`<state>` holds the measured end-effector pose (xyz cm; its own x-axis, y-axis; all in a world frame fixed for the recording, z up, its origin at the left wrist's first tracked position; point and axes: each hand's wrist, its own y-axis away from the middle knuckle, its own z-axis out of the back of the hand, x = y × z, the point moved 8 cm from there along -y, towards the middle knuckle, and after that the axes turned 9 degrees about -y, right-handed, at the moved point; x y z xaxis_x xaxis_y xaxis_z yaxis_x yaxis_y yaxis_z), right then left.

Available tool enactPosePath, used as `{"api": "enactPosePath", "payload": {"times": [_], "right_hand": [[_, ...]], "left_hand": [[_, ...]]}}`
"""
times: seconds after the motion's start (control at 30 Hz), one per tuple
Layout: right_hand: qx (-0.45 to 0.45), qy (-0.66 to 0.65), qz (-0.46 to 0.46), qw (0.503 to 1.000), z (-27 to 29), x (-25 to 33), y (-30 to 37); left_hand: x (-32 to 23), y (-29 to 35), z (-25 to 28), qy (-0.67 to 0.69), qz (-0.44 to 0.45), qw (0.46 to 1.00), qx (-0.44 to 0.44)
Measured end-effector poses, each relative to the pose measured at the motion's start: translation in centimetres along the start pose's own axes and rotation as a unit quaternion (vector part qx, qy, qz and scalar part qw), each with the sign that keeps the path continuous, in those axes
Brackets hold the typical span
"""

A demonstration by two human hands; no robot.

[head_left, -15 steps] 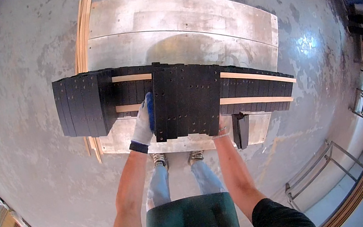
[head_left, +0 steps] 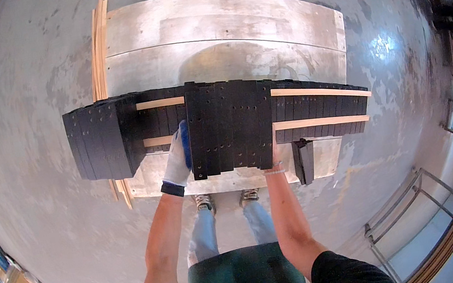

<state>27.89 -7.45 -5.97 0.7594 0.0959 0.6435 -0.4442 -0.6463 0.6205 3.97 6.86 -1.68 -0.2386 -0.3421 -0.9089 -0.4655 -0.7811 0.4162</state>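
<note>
The block of black bars point(head_left: 230, 126) is clasped between the gloved left hand point(head_left: 178, 157) and the mostly hidden right hand point(head_left: 275, 157), whose finger spread I cannot tell. Leftward, a black stack point(head_left: 96, 143) already stands; rightward, wooden slats point(head_left: 323, 121) lie uncovered.

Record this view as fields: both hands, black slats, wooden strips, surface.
Left hand: white-and-blue glove, against the middle slat block's left side
Right hand: mostly hidden, at that block's right side
Middle slat block: black, drilled, between the hands
Left slat block: black, drilled, apart from the middle one
Lower slat row: black, beneath the wooden strips
Wooden strips: pale, two showing each side of the middle block
Surface: pale panels
</note>
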Motion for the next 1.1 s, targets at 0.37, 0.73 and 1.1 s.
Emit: {"api": "enactPosePath", "payload": {"times": [0.37,0.73,1.1], "right_hand": [[0.019,0.17,0.043,0.984,-0.3,0.9,-4.1],[-0.016,0.136,0.034,0.99,0.2,2.7,-3.9],[0.059,0.442,0.107,0.888,-2.0,5.8,-4.1]], "left_hand": [[1.9,0.2,0.2,0.075,0.039,0.996,-0.031],[1.5,0.3,-0.1,0.061,0.053,0.997,0.006],[1.0,1.1,0.6,-0.036,0.034,0.999,-0.018]]}}
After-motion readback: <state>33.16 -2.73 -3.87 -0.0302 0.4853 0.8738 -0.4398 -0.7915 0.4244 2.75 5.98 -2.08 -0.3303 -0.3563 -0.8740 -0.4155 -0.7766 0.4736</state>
